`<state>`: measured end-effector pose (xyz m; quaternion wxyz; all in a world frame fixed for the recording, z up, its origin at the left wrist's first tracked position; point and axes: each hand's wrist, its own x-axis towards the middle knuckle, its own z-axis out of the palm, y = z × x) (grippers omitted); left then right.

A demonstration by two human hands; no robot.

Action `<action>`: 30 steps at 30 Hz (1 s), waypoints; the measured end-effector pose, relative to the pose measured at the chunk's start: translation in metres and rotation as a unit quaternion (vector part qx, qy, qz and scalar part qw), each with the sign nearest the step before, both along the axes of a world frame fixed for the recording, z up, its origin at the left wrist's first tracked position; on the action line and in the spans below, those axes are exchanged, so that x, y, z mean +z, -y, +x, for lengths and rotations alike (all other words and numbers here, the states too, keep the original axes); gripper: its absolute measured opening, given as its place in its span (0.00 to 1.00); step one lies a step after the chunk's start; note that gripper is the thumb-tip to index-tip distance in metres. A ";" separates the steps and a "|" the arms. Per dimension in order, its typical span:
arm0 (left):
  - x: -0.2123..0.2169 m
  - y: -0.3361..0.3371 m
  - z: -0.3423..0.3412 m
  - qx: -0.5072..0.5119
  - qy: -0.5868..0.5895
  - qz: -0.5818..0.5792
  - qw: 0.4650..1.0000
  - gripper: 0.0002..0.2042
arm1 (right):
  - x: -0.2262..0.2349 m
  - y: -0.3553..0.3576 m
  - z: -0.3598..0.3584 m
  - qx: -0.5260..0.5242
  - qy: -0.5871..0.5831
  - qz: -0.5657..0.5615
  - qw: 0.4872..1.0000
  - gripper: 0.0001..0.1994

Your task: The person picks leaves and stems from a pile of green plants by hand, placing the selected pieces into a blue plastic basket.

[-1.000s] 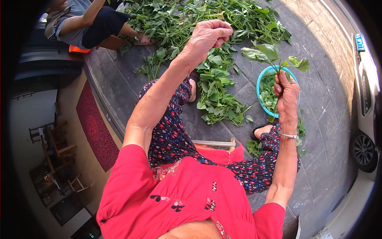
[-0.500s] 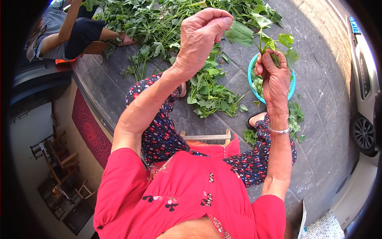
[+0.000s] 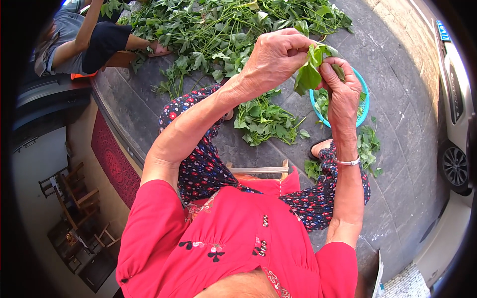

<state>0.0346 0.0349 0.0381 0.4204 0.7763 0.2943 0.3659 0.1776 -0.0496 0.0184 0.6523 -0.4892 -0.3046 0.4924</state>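
Observation:
Between my two hands, above the ground, is a leafy green sprig (image 3: 309, 74). My left hand (image 3: 279, 58) is closed in a pinch on the sprig's upper part. Close beside it, my right hand (image 3: 342, 94) pinches the sprig too, with a darker leaf poking out past the fingers. Partly behind my right hand stands a round turquoise plastic basket (image 3: 366, 110) with green leaves inside. Below my left forearm, a small pile of leafy greens (image 3: 268, 121) lies on the paving. A big heap of leafy vines (image 3: 198, 37) spreads out beyond it.
A person (image 3: 87, 42) sits at the far left by the heap, a bare foot next to it. Loose leaves (image 3: 367, 144) lie beside my right leg. A wooden-framed red seat (image 3: 268, 181) is between my legs. A parked car (image 3: 454, 124) is at the right.
My left hand has come down and right to meet the sprig, and now pinches it beside my right hand. The sprig's leaves have swung left and are bunched between the hands.

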 end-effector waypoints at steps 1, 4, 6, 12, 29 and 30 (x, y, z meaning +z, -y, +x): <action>0.000 0.000 0.000 0.001 0.015 0.010 1.000 0.08 | 0.002 0.000 -0.001 0.002 -0.005 -0.003 1.000 0.07; 0.003 0.002 0.000 0.001 -0.005 0.023 1.000 0.08 | 0.001 0.004 -0.001 0.005 -0.001 -0.010 1.000 0.08; 0.007 0.002 0.000 -0.005 -0.036 0.026 0.999 0.08 | -0.007 0.006 0.005 0.007 0.000 -0.027 1.000 0.08; 0.005 0.003 0.004 -0.003 -0.035 0.024 0.999 0.09 | 0.001 0.004 -0.003 -0.016 0.035 -0.046 0.998 0.09; 0.018 -0.018 -0.021 0.059 0.288 -0.336 0.895 0.07 | -0.017 -0.010 0.014 -0.015 -0.153 -0.013 0.988 0.10; 0.014 -0.019 -0.021 0.059 0.289 -0.337 0.894 0.07 | -0.018 -0.009 0.014 -0.013 -0.142 -0.009 0.990 0.11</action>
